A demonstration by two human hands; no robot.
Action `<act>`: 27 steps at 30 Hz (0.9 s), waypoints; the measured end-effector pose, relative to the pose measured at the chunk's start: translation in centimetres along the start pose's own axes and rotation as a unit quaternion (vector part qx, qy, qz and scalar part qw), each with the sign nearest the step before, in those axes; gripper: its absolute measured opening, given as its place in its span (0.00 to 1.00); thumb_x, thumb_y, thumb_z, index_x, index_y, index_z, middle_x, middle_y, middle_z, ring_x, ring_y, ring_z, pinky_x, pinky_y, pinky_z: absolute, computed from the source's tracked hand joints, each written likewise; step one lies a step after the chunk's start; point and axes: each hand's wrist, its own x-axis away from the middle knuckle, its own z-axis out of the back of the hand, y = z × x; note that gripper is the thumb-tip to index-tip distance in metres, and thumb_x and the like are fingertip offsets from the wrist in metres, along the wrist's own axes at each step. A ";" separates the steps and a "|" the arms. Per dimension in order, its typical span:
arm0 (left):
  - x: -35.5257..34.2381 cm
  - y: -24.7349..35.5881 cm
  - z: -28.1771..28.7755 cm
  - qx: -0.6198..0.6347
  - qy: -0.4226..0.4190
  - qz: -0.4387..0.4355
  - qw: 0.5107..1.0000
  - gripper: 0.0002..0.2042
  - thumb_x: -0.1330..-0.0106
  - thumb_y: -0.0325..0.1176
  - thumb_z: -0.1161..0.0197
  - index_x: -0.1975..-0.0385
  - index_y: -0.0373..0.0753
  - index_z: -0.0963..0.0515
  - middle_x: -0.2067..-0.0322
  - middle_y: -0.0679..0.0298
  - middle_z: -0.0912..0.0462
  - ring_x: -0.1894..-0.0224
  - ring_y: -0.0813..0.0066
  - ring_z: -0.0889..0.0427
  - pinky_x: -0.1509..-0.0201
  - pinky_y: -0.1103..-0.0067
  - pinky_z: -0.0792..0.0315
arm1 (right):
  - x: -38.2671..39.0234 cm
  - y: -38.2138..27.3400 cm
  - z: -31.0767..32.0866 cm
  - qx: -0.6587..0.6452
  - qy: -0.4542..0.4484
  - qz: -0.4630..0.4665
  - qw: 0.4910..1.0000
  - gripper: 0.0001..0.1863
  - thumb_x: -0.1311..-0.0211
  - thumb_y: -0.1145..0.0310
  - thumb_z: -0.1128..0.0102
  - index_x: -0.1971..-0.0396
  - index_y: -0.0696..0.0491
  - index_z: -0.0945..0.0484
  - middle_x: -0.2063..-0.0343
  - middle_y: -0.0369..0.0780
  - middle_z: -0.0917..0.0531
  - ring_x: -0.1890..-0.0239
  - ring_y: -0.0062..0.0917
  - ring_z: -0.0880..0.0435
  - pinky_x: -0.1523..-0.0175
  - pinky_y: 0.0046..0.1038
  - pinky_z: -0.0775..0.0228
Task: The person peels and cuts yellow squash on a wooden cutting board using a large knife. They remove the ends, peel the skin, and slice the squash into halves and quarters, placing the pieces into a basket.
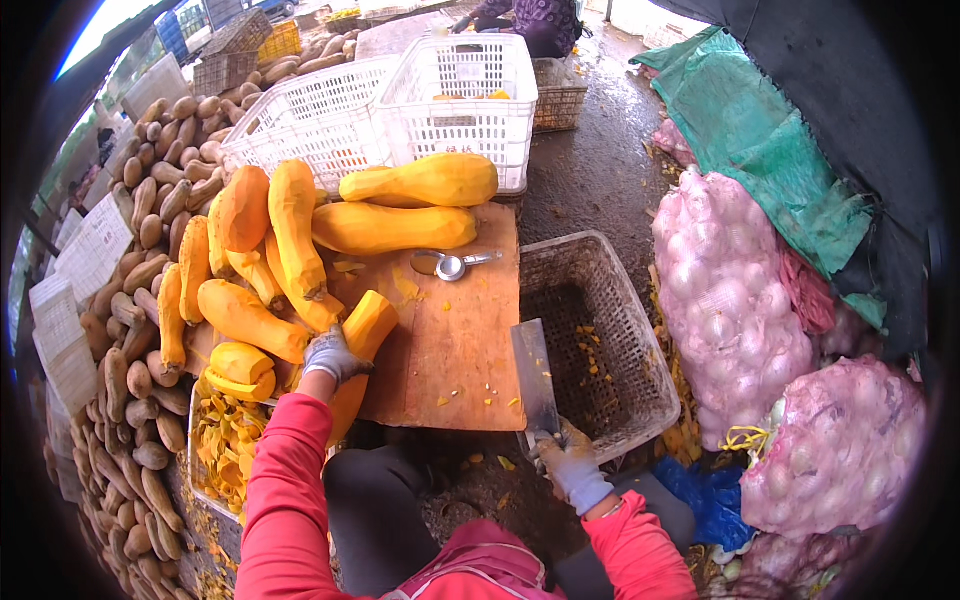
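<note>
My left hand point(335, 358), in a grey work glove, grips an orange peeled squash point(372, 318) at the near left edge of the wooden board point(450, 345). The squash lies tilted, its near end hanging past the board. My gloved right hand point(571, 464) is closed round the handle of a cleaver point(535, 372). Its broad blade points away from me, upright along the board's right edge and apart from the squash. Several more peeled squashes point(395, 229) are heaped at the board's far and left sides. A metal peeler point(451, 267) rests among them and bits of peel.
White crates point(460, 125) stand behind the board. A dark, dirty crate point(650, 410) with scraps sits to the right, and a bin of peelings point(225, 445) to the left. Unpeeled squashes point(130, 400) pile up far left; net sacks of onions point(720, 310) line the right. Another person point(530, 20) sits beyond.
</note>
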 end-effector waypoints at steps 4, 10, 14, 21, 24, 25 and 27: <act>1.1 0.6 0.3 -0.039 -0.008 -0.061 0.997 0.50 0.59 0.57 0.19 0.36 0.37 0.32 0.40 0.47 0.22 0.37 0.52 0.23 0.33 0.65 0.29 | -1.5 -0.2 -0.6 0.486 0.139 0.222 0.834 0.34 0.40 0.55 0.34 0.34 0.50 0.30 0.62 0.49 0.18 0.60 0.45 0.15 0.58 0.46 0.23; 3.0 2.9 -1.3 -0.119 0.048 -0.227 0.965 0.46 0.60 0.54 0.19 0.39 0.41 0.30 0.43 0.50 0.21 0.39 0.51 0.23 0.33 0.60 0.31 | -0.9 -0.5 -1.4 0.563 0.151 0.244 0.775 0.34 0.40 0.54 0.33 0.35 0.50 0.29 0.63 0.47 0.19 0.64 0.43 0.15 0.62 0.44 0.23; 3.0 4.8 -2.3 -0.128 0.039 -0.281 0.950 0.42 0.61 0.50 0.20 0.42 0.40 0.28 0.46 0.49 0.19 0.41 0.52 0.21 0.38 0.60 0.27 | 0.1 0.9 -0.5 0.544 0.184 0.228 0.786 0.31 0.41 0.59 0.33 0.38 0.53 0.26 0.67 0.48 0.17 0.67 0.43 0.16 0.61 0.43 0.23; 3.2 5.5 -2.9 -0.131 0.030 -0.286 0.949 0.38 0.60 0.48 0.20 0.47 0.40 0.26 0.50 0.51 0.17 0.44 0.53 0.19 0.39 0.63 0.27 | 0.1 13.9 5.3 -0.098 0.176 -0.099 0.974 0.21 0.34 0.56 0.38 0.46 0.52 0.23 0.70 0.40 0.18 0.73 0.35 0.18 0.60 0.39 0.22; 4.2 6.8 -3.6 -0.147 0.021 -0.359 0.921 0.38 0.60 0.46 0.21 0.46 0.40 0.26 0.49 0.52 0.17 0.43 0.54 0.19 0.39 0.63 0.27 | 1.0 17.3 7.9 -0.378 0.162 -0.174 0.895 0.17 0.30 0.55 0.41 0.54 0.53 0.21 0.72 0.39 0.18 0.76 0.33 0.20 0.63 0.45 0.22; 4.4 7.4 -3.8 -0.148 0.011 -0.370 0.917 0.37 0.59 0.46 0.21 0.46 0.40 0.27 0.49 0.52 0.17 0.43 0.54 0.19 0.39 0.63 0.27 | 1.6 17.3 8.6 -0.424 0.197 -0.239 0.851 0.17 0.30 0.55 0.42 0.55 0.54 0.21 0.72 0.39 0.18 0.76 0.33 0.21 0.65 0.46 0.22; 4.9 8.9 -4.2 -0.149 0.000 -0.396 0.906 0.37 0.59 0.45 0.21 0.46 0.40 0.27 0.49 0.52 0.17 0.44 0.54 0.19 0.39 0.64 0.27 | 4.9 16.2 9.5 -0.311 0.152 -0.211 0.914 0.11 0.27 0.63 0.45 0.62 0.55 0.21 0.74 0.39 0.19 0.78 0.27 0.22 0.74 0.33 0.28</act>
